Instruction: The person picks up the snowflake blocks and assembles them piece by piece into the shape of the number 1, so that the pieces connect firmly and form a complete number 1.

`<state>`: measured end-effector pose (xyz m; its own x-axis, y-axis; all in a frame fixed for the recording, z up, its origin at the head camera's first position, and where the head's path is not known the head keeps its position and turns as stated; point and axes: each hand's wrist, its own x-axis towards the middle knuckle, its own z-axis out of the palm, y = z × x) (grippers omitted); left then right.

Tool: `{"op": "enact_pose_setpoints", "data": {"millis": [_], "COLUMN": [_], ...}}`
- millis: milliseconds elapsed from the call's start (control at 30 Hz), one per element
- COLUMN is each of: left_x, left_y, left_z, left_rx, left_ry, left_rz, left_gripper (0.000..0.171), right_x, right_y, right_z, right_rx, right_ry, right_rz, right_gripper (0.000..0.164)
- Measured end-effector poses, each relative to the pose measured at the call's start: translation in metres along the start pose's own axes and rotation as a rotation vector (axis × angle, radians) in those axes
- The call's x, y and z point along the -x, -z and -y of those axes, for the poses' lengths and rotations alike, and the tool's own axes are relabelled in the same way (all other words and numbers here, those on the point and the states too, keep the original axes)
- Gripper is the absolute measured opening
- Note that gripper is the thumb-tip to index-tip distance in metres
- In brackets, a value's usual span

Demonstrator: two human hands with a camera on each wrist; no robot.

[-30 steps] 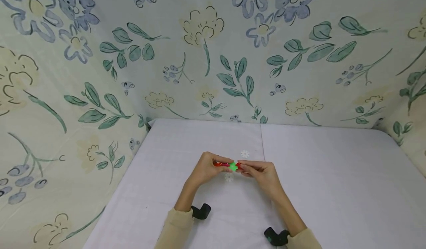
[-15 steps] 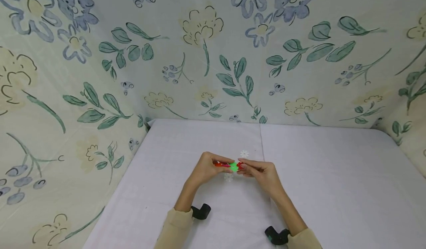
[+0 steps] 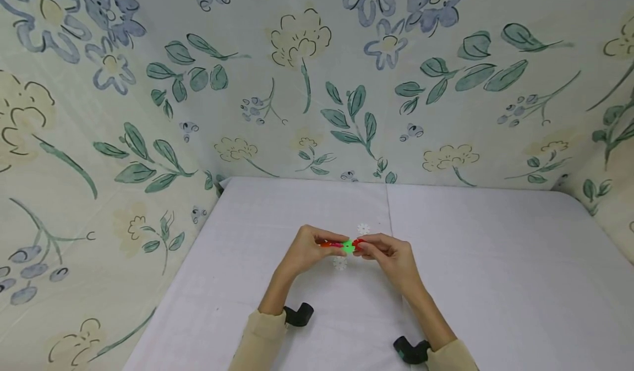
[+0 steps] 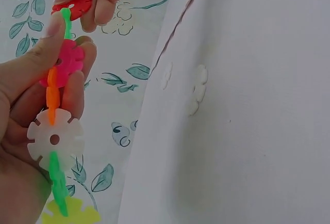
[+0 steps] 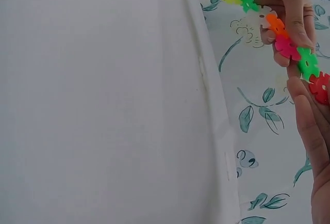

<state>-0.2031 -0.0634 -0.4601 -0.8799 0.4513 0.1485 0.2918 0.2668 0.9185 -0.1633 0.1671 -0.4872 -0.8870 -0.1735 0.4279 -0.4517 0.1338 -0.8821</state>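
Note:
My left hand (image 3: 306,248) holds a chain of notched plastic snowflake discs, with its thumb and fingers at the pink disc (image 4: 69,63) and the end green disc (image 5: 308,64). Behind these run an orange disc (image 4: 53,92), a white disc (image 4: 63,133), another green disc (image 4: 58,177) and a yellow disc (image 4: 72,212). My right hand (image 3: 396,256) pinches a red disc (image 5: 320,87), whose edge meets the end green disc. Both hands are raised over the table, fingertips close together. In the head view, the left fingers hide most of the chain.
Two white snowflake discs lie on the white-covered table (image 3: 495,272), one disc (image 3: 364,229) beyond the hands and another disc (image 3: 340,263) just below them. A flower-print cloth (image 3: 277,85) rises behind the table and along its left side. Black wrist mounts (image 3: 299,315) sit at both sleeves.
The right hand's fingers have shifted and bent a little more around the red disc, which now shows at a different tilt beside the green one. The left hand stays nearly still.

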Motion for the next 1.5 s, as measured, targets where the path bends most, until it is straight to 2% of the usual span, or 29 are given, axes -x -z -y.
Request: {"op": "enact_pose_setpoints", "data": {"millis": [233, 433, 667, 800, 1133, 1300, 1500], "left_x": [0.0, -0.001, -0.002, -0.001, -0.002, -0.003, -0.003], "left_y": [0.0, -0.002, -0.006, -0.007, -0.007, -0.012, -0.015], "left_z": [0.0, -0.001, -0.001, 0.0, 0.001, 0.002, -0.001], "left_rx": [0.023, 0.023, 0.034, 0.027, 0.011, 0.038, 0.085], "left_ry": [-0.003, -0.036, -0.025, -0.028, -0.034, -0.037, -0.021], "left_rz": [-0.018, -0.033, -0.067, -0.073, -0.049, -0.072, -0.102], "left_gripper": [0.028, 0.027, 0.026, 0.025, 0.026, 0.026, 0.025], "right_x": [0.0, -0.001, -0.001, -0.001, -0.003, -0.003, -0.002], "right_y": [-0.001, -0.005, -0.013, -0.014, -0.007, -0.008, -0.014], "right_z": [0.002, 0.001, -0.002, -0.003, 0.0, 0.001, 0.001], "right_rx": [-0.042, -0.052, -0.095, -0.1, -0.03, 0.014, -0.029], "right_ry": [0.012, 0.115, 0.193, 0.191, 0.202, 0.217, 0.211], "right_rz": [-0.015, -0.078, -0.165, -0.162, -0.079, -0.131, -0.198], "right_gripper": [0.022, 0.023, 0.023, 0.023, 0.026, 0.026, 0.024]}}
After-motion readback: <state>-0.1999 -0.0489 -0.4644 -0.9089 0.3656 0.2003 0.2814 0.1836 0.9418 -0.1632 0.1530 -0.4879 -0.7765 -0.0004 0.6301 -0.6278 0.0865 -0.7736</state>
